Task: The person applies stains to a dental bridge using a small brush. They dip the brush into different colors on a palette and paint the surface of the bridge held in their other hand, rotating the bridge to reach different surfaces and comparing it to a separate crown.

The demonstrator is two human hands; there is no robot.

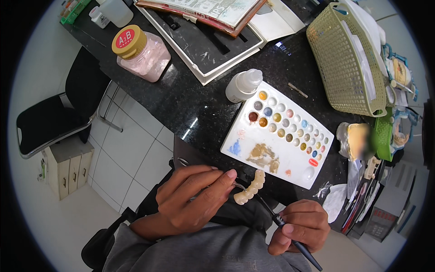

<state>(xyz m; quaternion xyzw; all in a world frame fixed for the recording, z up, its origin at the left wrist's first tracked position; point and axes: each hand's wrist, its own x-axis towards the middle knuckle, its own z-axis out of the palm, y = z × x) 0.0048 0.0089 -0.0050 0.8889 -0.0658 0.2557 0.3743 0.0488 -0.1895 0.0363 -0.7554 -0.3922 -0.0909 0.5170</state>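
Observation:
My left hand [195,192] is closed around metal forceps [239,185], whose tips grip a curved, cream-coloured dental bridge [256,182]. Between the fingers of my right hand [306,224] is a slim brush [277,221] with a dark handle. Its tip points at the bridge and comes close to it; whether they touch I cannot tell. Just beyond both hands lies a white palette [231,138] with rows of small wells in many colours. Brown, blue and pink smears mark its flat near part.
On the black worktop [190,106] stand a white dropper bottle [240,88], a pink-filled jar [147,59] and a white box [201,75]. Right of the palette are a beige basket [337,68], a dental model [355,140] and a crumpled tissue [334,201]. A black chair [43,122] stands left.

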